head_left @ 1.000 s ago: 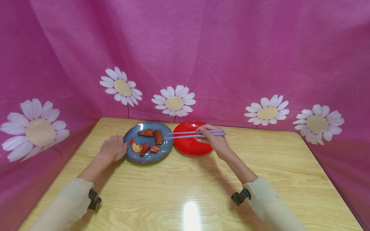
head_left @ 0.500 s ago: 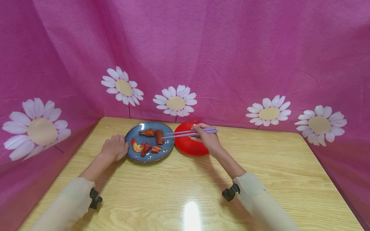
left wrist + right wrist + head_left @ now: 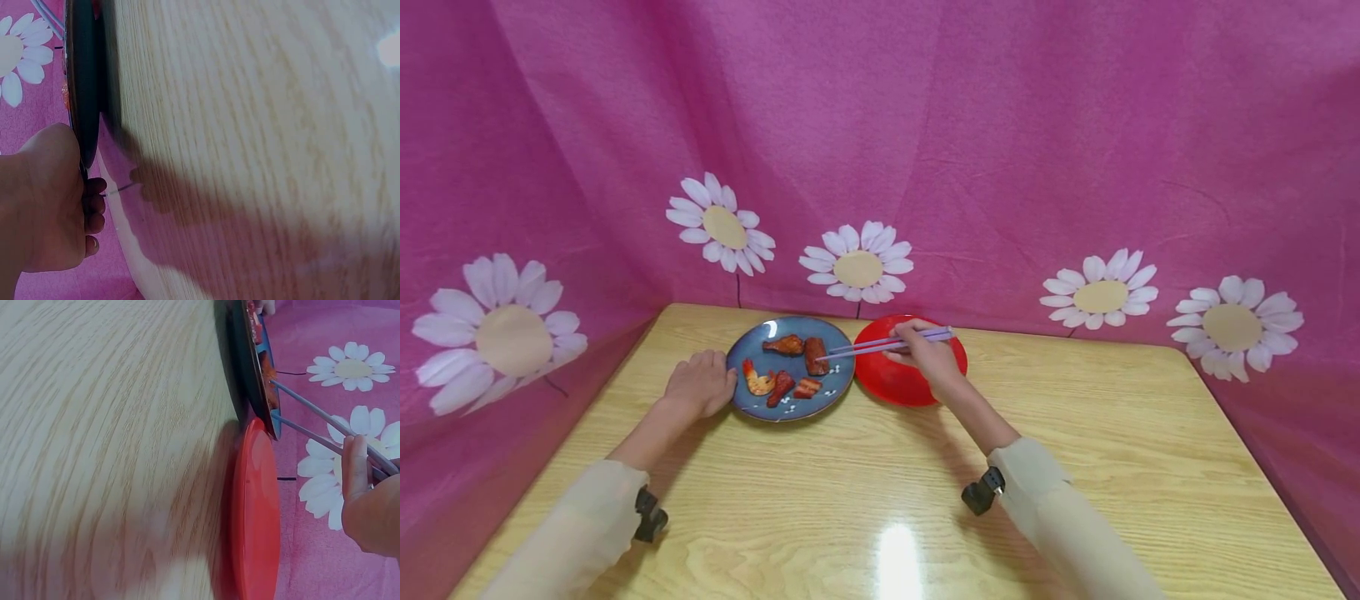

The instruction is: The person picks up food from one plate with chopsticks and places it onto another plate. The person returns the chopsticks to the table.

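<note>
My left hand [image 3: 700,385] grips the left rim of a blue plate [image 3: 839,385]; its fingertips [image 3: 95,222] show curled below the rim. In my right hand [image 3: 927,354] is a pair of purple chopsticks [image 3: 861,352], held spread above a red plate [image 3: 887,382]. Their tips reach over the blue plate to a brown block of meat [image 3: 815,350], one at its near part, the other by its right side. Around that block lie a drumstick [image 3: 784,344], a smaller red drumstick [image 3: 780,388], a shrimp [image 3: 759,381] and a striped pork slice [image 3: 807,387].
Both plates stand close together near the far edge of a wooden table [image 3: 820,492]. Behind and beside it hangs a pink cloth [image 3: 970,167] with large white daisies. The red plate bears no food. A bright reflection lies on the tabletop's near part.
My right hand has moved left with the chopsticks, bringing their tips from the right of the meat block onto it. My left hand keeps its hold on the blue plate.
</note>
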The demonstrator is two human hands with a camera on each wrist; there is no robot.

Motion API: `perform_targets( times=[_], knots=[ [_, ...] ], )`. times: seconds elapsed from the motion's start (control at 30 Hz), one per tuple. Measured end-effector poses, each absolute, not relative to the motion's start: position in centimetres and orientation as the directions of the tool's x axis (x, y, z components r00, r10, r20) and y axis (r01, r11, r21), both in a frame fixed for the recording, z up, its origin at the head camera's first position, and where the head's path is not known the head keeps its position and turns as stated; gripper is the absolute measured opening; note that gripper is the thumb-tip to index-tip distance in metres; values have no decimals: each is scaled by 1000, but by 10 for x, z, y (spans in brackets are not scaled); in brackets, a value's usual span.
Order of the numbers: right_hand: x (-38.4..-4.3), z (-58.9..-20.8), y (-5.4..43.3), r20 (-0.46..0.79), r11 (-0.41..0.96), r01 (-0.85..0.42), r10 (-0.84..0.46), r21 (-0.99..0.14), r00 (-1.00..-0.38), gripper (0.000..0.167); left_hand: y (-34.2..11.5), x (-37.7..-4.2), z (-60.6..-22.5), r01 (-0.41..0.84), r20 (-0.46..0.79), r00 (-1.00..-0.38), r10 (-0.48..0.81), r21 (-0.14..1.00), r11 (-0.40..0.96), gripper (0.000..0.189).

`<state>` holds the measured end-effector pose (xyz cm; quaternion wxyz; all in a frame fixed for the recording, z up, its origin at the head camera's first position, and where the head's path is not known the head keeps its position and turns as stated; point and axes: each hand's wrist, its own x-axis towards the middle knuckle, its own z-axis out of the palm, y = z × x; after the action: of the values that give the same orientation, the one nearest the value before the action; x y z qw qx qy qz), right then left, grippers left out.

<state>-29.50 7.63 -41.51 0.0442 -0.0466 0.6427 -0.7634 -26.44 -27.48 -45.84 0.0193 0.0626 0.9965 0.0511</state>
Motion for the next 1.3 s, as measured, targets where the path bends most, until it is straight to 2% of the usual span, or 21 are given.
perform_targets(
  times=[0.3, 0.47, 0.7, 1.03, 1.3],
  knots=[
    [-300, -421, 66, -35, -160, 51, -103, -986, -994, 22, -275, -264, -458, 125, -27, -991, 128, 103, 987, 35],
    [-301, -423, 60, -24, -146, 37, -88, -989, -996, 29, -275, -263, -457, 125, -28, -991, 129, 105, 987, 34],
    [-300, -424, 51, -22, -146, 29, -53, -989, -998, 30, -276, -263, -457, 129, -30, -991, 133, 101, 986, 34],
    [-300, -426, 38, -65, -106, 60, 45, -993, -997, 36, -276, -266, -458, 127, -32, -991, 131, 102, 987, 35],
    [-303, -430, 37, -187, -258, 151, 119, -954, -975, 32, -277, -266, -460, 123, -26, -992, 126, 109, 986, 35]
  ],
)
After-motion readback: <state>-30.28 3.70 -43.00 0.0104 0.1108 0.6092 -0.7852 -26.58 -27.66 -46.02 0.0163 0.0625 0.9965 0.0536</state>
